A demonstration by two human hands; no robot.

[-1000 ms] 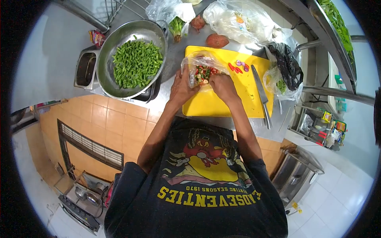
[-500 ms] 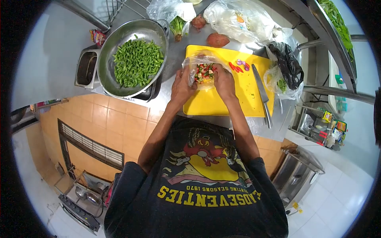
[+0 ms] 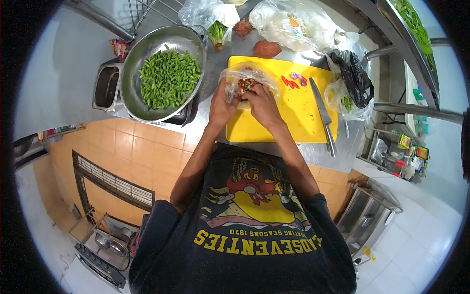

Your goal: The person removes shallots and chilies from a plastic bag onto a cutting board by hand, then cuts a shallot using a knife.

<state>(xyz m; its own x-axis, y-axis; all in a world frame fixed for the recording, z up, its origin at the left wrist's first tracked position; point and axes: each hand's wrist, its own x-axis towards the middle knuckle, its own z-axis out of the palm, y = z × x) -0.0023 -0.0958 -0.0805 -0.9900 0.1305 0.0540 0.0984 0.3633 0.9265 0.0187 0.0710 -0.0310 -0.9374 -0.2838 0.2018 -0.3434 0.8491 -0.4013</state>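
A clear plastic bag with chopped red and green chillies in it lies on the left part of a yellow cutting board. My left hand grips the bag's left edge, fingers wrapped around the plastic. At the bag's opening, my right hand has its fingers bent in over the chillies; the fingertips are hidden, so what they hold is unclear. To the right on the board are red chilli pieces, small purple shallots and a knife, its handle over the board's front edge.
A large metal pan of cut green beans stands at left beside a small steel container. Behind the board lie a reddish-brown tuber, an onion and plastic bags. A black bag sits at right.
My right hand has moved left from the bag's right edge to over the chillies. The bag's right side has spread out onto the board. My left hand stays at the bag's left edge.
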